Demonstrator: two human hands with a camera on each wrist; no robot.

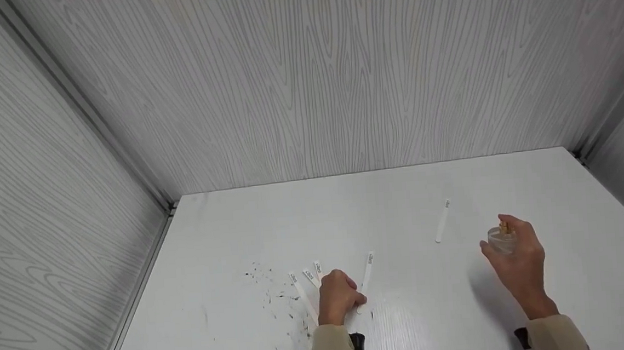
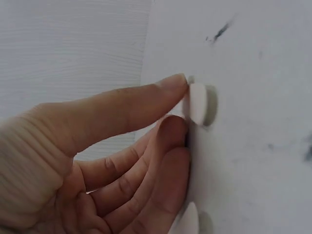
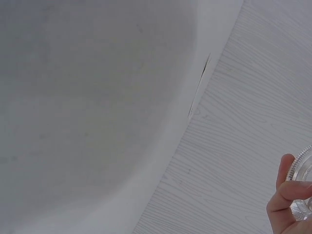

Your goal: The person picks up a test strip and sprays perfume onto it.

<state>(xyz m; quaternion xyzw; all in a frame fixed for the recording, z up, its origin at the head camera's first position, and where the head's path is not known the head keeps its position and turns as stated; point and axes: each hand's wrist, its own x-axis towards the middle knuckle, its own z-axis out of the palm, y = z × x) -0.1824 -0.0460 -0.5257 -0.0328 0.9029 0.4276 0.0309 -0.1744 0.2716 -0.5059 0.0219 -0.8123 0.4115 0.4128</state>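
Note:
My left hand [image 1: 338, 296] is low over the table, fingers curled and thumb at the lower end of a white paper test strip [image 1: 368, 272] with dark print at its top. In the left wrist view the thumb and index finger close around that strip's rounded end [image 2: 198, 105]; another strip end [image 2: 190, 220] lies below. Several similar printed strips [image 1: 299, 288] fan out left of the hand, partly hidden by it. My right hand [image 1: 521, 262] holds a clear round perfume bottle [image 1: 501, 243] with a gold neck above the table, index finger at its top.
One more printed strip [image 1: 442, 223] lies alone farther back, left of the bottle. Dark specks and smudges [image 1: 290, 300] mark the white table [image 1: 228, 230] on the left. Grey wood-grain panels [image 1: 311, 87] enclose the table at the back and both sides.

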